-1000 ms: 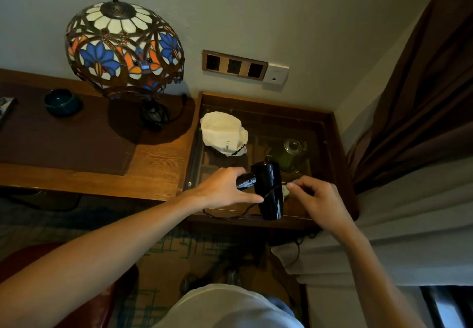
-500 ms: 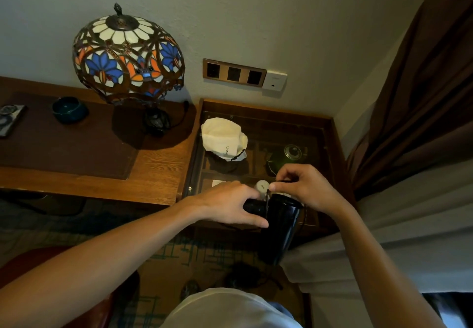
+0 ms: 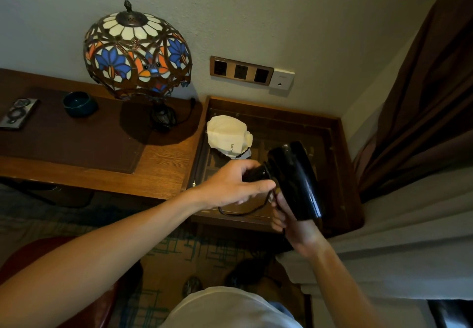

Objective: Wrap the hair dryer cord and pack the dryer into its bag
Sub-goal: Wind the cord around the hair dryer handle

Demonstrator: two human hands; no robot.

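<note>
A glossy black hair dryer (image 3: 294,179) hangs in the air above the glass-topped side table (image 3: 340,164). My left hand (image 3: 230,187) grips its folded handle from the left. My right hand (image 3: 291,222) is under the barrel, fingers closed on the thin black cord (image 3: 243,211), which loops down toward the table's front edge. The cream cloth bag (image 3: 226,133) lies crumpled on the glass behind the dryer, drawstring at its near side.
A stained-glass lamp (image 3: 137,54) stands on the wooden desk (image 3: 158,171) at left, with a teal bowl (image 3: 79,103) and a small tray (image 3: 18,113). Wall sockets (image 3: 240,70) sit above the side table. Brown and white curtains (image 3: 422,148) hang at right. A red chair (image 3: 41,256) is below left.
The dryer has been turned, its barrel now pointing down to the right. My right hand has gone from above the dryer to underneath it, carrying the cord around.
</note>
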